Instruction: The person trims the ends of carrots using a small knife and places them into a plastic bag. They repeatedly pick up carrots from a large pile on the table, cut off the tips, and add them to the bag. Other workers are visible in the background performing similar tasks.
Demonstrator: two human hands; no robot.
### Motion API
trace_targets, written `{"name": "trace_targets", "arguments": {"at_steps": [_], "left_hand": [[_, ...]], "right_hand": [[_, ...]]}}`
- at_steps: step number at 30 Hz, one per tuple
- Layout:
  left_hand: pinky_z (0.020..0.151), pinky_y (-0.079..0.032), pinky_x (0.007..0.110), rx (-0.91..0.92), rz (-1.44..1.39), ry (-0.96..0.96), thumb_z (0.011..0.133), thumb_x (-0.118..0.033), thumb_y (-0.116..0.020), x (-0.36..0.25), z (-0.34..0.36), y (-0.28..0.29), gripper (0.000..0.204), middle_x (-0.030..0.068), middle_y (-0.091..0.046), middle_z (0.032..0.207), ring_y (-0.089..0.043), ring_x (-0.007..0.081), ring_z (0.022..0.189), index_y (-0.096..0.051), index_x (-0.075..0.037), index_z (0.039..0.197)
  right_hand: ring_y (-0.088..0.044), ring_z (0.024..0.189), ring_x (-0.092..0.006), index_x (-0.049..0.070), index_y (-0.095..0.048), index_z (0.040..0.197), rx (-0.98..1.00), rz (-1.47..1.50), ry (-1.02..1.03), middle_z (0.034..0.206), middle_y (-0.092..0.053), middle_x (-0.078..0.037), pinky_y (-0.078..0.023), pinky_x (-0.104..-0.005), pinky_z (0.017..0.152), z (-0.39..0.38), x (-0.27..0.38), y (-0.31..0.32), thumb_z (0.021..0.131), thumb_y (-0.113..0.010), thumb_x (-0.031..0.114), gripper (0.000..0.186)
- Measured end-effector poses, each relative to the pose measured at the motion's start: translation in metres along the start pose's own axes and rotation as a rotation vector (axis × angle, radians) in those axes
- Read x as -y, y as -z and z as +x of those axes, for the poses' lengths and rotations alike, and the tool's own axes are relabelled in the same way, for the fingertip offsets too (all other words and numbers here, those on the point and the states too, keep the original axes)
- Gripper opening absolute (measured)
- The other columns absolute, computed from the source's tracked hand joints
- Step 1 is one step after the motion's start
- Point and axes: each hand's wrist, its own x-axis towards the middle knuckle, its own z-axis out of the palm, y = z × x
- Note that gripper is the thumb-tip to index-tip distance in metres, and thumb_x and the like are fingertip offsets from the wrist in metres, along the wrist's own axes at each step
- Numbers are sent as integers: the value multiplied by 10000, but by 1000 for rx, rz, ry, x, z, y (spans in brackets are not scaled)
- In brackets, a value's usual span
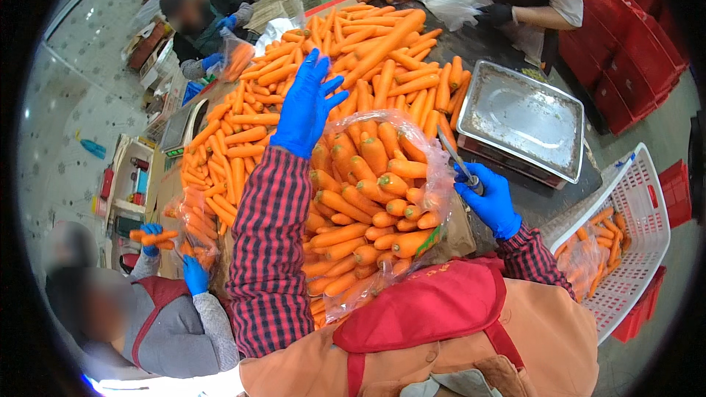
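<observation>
My left hand (305, 106), in a blue glove, is raised over the carrot pile (254, 114) with its fingers stretched apart and nothing in them. Just beyond its fingertips is a large, long carrot (386, 48) at the top of the heap. In my right hand (494, 204), also gloved in blue, is a knife (446, 148), its blade pointing up and left. Between my arms stands a clear plastic bag (441, 173) packed with carrots (360, 198), most with their thick ends up. The knife's blade is close to the bag's right rim.
A scale with a metal tray (523, 119) sits to the right. Beyond my right forearm is a white basket (638, 224) with bagged carrots. Red crates (625, 51) are stacked at far right. Co-workers stand at the left and far side; one holds carrots (158, 237) by a bag.
</observation>
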Motion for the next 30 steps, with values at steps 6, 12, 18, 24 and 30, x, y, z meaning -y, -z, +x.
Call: {"name": "trace_targets", "arguments": {"at_steps": [6,12,18,24,30], "left_hand": [[824,-490,319,311,1276,-20,746,-245,-761,78,-81,16,526,108,-614,1119,-601,200,989,-576,-95,1216],[742,-504,369,105,1269,-69,751,-352,-735,125,-99,13,466,138,-642,958,-636,261,819,-623,-71,1106],[633,-509,297,-207,811,-202,801,-282,-710,87,-101,62,349,59,-630,854,-614,163,728,-633,-32,1033],[539,-511,260,-464,-157,199,883,-302,-616,66,-133,80,312,73,-638,900,-629,149,751,-609,-39,1050],[426,-466,217,-326,-511,355,895,-369,-593,88,-138,86,284,38,-655,838,-613,116,604,-606,-103,994]], "right_hand": [[-612,777,-105,33,-626,1087,-47,30,-33,839,-655,-79,-496,-278,714,-8,-14,10,822,-685,112,282],[-626,797,-110,37,-624,1093,-3,76,-56,865,-667,-95,-501,-284,721,-3,-13,-9,819,-686,110,290],[-633,807,-109,37,-629,1095,12,57,-38,872,-673,-100,-505,-285,733,-7,-11,-2,821,-683,116,291],[-625,860,-114,35,-639,1087,51,133,-36,926,-677,-75,-496,-282,783,-3,6,-10,823,-682,108,278],[-616,886,-118,39,-640,1089,153,194,-81,938,-673,-69,-494,-293,798,-3,23,-22,817,-686,105,283]]}}
